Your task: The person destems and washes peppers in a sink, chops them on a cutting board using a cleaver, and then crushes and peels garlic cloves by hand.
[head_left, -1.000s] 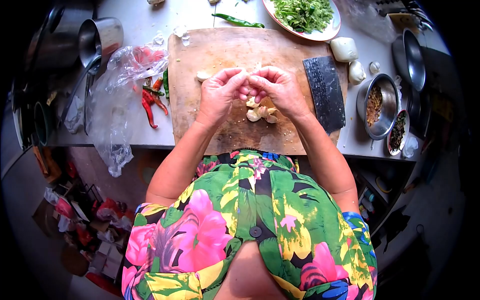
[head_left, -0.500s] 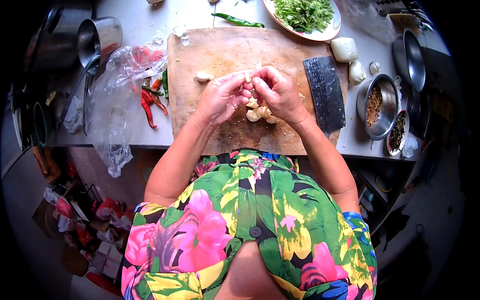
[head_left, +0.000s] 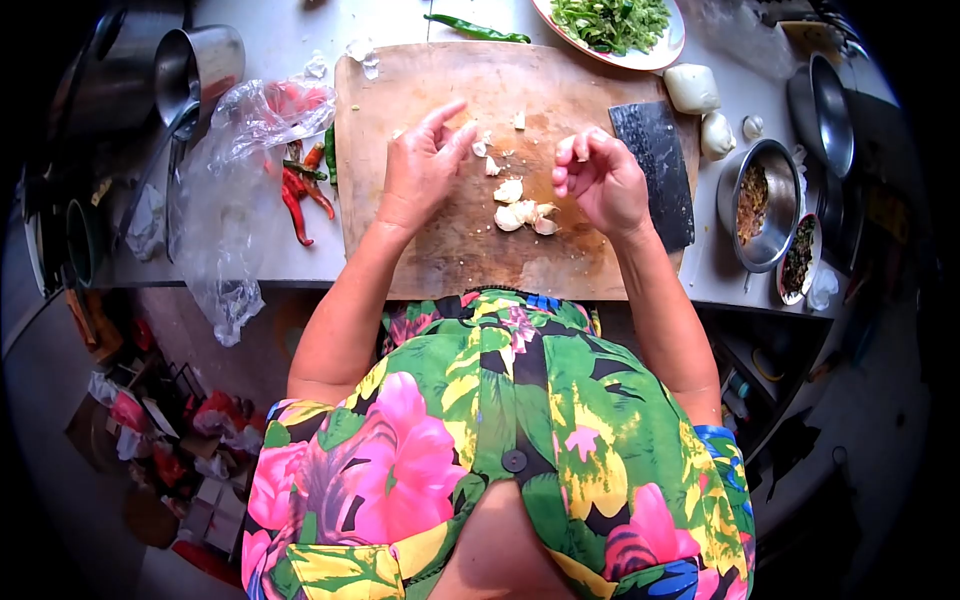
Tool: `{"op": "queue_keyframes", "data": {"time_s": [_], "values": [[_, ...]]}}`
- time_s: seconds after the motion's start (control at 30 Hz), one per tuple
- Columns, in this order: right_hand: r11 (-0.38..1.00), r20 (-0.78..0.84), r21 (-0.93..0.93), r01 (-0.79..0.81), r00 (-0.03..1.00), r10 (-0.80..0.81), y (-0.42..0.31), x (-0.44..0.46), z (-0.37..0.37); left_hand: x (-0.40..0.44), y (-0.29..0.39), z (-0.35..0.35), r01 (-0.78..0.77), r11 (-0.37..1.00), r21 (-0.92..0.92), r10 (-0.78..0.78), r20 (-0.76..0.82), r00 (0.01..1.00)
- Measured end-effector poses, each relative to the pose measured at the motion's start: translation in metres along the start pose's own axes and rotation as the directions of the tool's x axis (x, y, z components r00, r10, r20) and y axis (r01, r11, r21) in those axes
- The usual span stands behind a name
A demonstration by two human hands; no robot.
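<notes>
My left hand is over the left half of the wooden cutting board, thumb and index finger apart, with nothing seen in it. To the right, my right hand is curled, with a small pale piece, seemingly a garlic clove, at its fingertips. Between the hands a cluster of unpeeled garlic cloves lies on the board, with small white garlic pieces above it. Beside my right hand, a dark cleaver rests flat along the board's right side.
Left of the board lie red chilies, a clear plastic bag and a metal ladle. A plate of chopped greens and a green chili are behind. At right stand a metal bowl and a small dish.
My hands were together over the middle of the board, fingers working on a small piece. Now they have parted, left hand leftward and opened, right hand rightward with fingers curled.
</notes>
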State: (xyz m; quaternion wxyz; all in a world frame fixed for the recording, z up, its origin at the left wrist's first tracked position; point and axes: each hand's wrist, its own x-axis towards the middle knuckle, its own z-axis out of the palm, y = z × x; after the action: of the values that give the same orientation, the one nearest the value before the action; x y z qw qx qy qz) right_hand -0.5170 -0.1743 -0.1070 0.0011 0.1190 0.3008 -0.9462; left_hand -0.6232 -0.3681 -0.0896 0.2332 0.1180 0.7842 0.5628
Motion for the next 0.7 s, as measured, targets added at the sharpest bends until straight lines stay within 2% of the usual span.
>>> {"op": "queue_keyframes", "data": {"time_s": [0.03,0.07,0.1,0.13,0.2,0.27,0.33,0.37,0.43,0.47,0.5,0.53,0.57,0.6,0.63,0.7], "values": [[1.0,-0.004,0.003,0.0,1.0,0.0,0.0,-0.004,-0.001,-0.003,-0.003,-0.002,-0.087,0.984,0.155,0.083,0.033,0.996],[0.997,-0.088,-0.08,-0.008,0.996,0.001,0.001,-0.008,-0.002,-0.006,-0.006,-0.001,-0.176,0.937,0.301,0.159,0.078,0.984],[0.987,-0.172,-0.161,-0.024,0.985,-0.004,0.002,-0.012,-0.002,-0.01,-0.008,0.001,-0.292,0.891,0.348,0.27,0.112,0.956],[0.987,-0.172,-0.16,-0.023,0.985,-0.005,0.003,-0.014,-0.001,-0.014,-0.008,0.005,-0.335,0.837,0.434,0.304,0.141,0.942],[0.897,-0.176,-0.434,-0.082,0.984,0.005,0.007,-0.017,0.005,-0.019,-0.011,0.013,-0.416,0.663,0.622,0.417,0.154,0.895],[0.793,-0.151,-0.602,-0.092,0.989,0.0,0.015,-0.016,0.011,-0.019,-0.015,0.018,-0.442,0.631,0.637,0.451,0.161,0.878],[0.629,-0.142,-0.774,-0.07,0.988,-0.063,0.021,-0.012,0.022,-0.015,-0.022,0.019,-0.465,0.598,0.652,0.486,0.166,0.858],[0.628,-0.138,-0.776,-0.066,0.988,-0.067,0.024,-0.008,0.023,-0.011,-0.029,0.018,-0.494,0.625,0.604,0.527,0.14,0.838],[0.457,-0.059,-0.889,0.018,0.986,-0.154,0.03,0.0,0.023,-0.01,-0.024,0.015,-0.525,0.646,0.554,0.567,0.112,0.816],[0.456,-0.056,-0.89,0.021,0.986,-0.155,0.031,0.002,0.026,-0.012,-0.021,0.013,-0.289,0.917,0.275,0.287,0.047,0.957],[0.456,-0.065,-0.89,0.01,0.987,-0.148,0.03,0.003,0.031,-0.013,-0.017,0.011,0.035,0.999,-0.037,-0.031,0.084,0.996],[0.454,-0.072,-0.891,0.0,0.987,-0.141,0.03,0.005,0.035,-0.013,-0.018,0.009,0.034,0.999,-0.037,-0.03,0.079,0.996],[0.453,-0.068,-0.892,0.002,0.988,-0.138,0.031,0.007,0.037,-0.012,-0.02,0.008,0.078,0.968,-0.237,-0.044,0.146,0.988],[0.566,-0.091,-0.824,-0.027,0.992,-0.085,0.032,0.009,0.039,-0.011,-0.019,0.007,0.13,0.896,-0.424,-0.041,0.213,0.976],[0.668,-0.109,-0.742,-0.063,0.994,-0.027,0.031,0.011,0.039,-0.012,-0.018,0.006,0.137,0.894,-0.426,-0.051,0.209,0.977],[0.673,-0.095,-0.738,-0.052,0.995,-0.028,0.031,0.013,0.038,-0.014,-0.012,0.007,0.143,0.893,-0.428,-0.065,0.192,0.979]]}}
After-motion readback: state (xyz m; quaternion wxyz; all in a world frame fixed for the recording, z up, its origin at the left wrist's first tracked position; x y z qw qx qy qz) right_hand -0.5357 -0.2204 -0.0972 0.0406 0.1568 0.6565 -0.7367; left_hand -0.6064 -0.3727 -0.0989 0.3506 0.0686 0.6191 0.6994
